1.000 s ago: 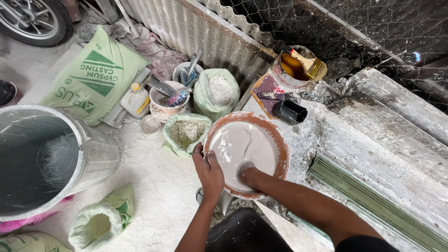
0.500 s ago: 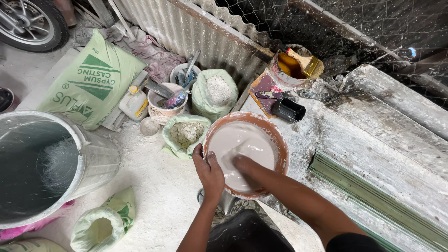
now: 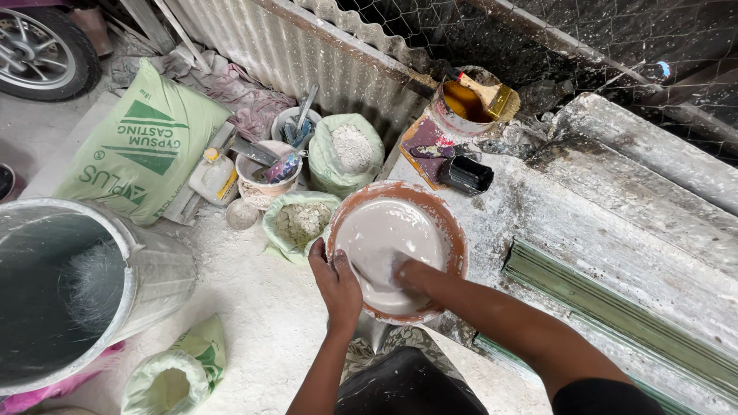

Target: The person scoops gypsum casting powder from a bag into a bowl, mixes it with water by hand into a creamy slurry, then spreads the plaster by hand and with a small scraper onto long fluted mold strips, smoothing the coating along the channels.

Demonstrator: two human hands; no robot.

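Observation:
A round brown bowl (image 3: 455,230) full of pale, wet plaster mix stands in front of me. My left hand (image 3: 335,281) grips its near left rim, thumb over the edge. My right hand (image 3: 406,273) is down in the mix near the bowl's front, its fingers coated and partly sunk in the paste. A green bag of white powder (image 3: 298,224) lies open just left of the bowl.
A large metal drum (image 3: 92,284) stands at left. Behind are a green printed sack (image 3: 138,146), another open powder bag (image 3: 350,152), small tubs holding tools (image 3: 269,170), a tin with a brush (image 3: 469,100), a dark cup (image 3: 466,175). A grey plaster-caked slab (image 3: 615,230) runs to the right.
My right hand has swept through the mix from the bowl's middle toward its near side. My left hand has stayed on the rim. The view has shifted slightly.

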